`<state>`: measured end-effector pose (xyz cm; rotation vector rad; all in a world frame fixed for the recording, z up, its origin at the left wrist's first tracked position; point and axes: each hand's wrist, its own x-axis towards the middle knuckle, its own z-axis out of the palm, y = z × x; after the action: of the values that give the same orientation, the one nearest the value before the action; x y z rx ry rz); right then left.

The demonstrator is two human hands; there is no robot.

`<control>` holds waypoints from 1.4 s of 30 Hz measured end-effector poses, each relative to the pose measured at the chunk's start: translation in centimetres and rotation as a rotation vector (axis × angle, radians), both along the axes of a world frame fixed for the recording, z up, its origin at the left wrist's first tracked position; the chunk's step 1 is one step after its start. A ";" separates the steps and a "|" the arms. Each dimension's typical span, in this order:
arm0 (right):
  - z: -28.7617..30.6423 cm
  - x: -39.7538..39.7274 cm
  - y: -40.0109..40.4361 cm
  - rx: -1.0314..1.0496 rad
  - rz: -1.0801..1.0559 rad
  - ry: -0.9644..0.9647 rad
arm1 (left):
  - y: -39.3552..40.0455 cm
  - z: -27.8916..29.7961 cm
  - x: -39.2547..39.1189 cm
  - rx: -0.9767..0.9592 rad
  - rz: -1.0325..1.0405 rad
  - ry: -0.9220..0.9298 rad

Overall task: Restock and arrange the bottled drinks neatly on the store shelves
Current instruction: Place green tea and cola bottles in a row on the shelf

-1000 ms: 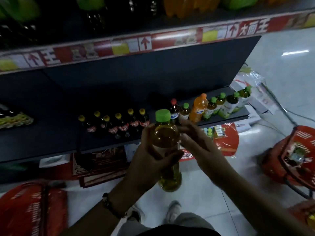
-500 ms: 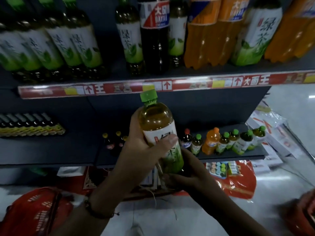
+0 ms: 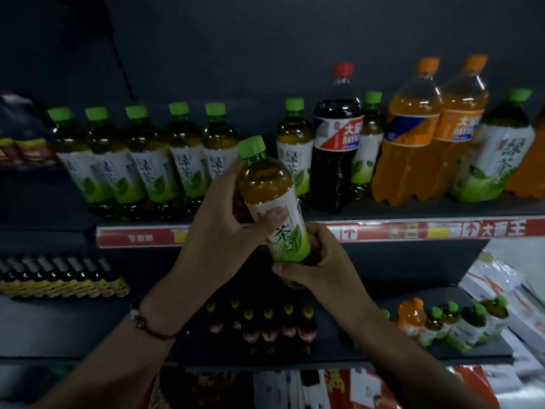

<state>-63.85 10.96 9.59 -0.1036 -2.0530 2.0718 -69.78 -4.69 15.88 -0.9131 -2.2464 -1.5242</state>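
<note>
A green-capped green tea bottle (image 3: 269, 190) with a white and green label is held upright in front of the upper shelf (image 3: 413, 212). My left hand (image 3: 218, 228) grips its middle, thumb across the label. My right hand (image 3: 318, 261) curls round its base from below. The bottle sits level with a gap in the shelf row, between several green tea bottles (image 3: 153, 160) on the left and another green tea bottle (image 3: 295, 143) on the right.
Right of the gap stand a dark cola bottle (image 3: 336, 137), two large orange drink bottles (image 3: 413, 134) and a big green tea bottle (image 3: 501, 149). The lower shelf (image 3: 442, 354) carries small dark bottles (image 3: 265, 326) and small orange and green bottles (image 3: 442, 320). Packets lie at the right.
Both hands have lifted the bottle from the lower shelf's height up to the upper shelf row. My right hand moved from the bottle's side to its base. The view has tilted upward.
</note>
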 end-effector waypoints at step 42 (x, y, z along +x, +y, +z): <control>-0.1 -10.6 -3.3 1.074 -0.464 0.142 | 2.4 0.4 -14.5 -0.639 0.527 0.665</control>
<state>-74.49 7.70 9.45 -0.2082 -2.4370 0.5557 -84.24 -2.33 16.28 -0.7234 -2.1888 -0.2093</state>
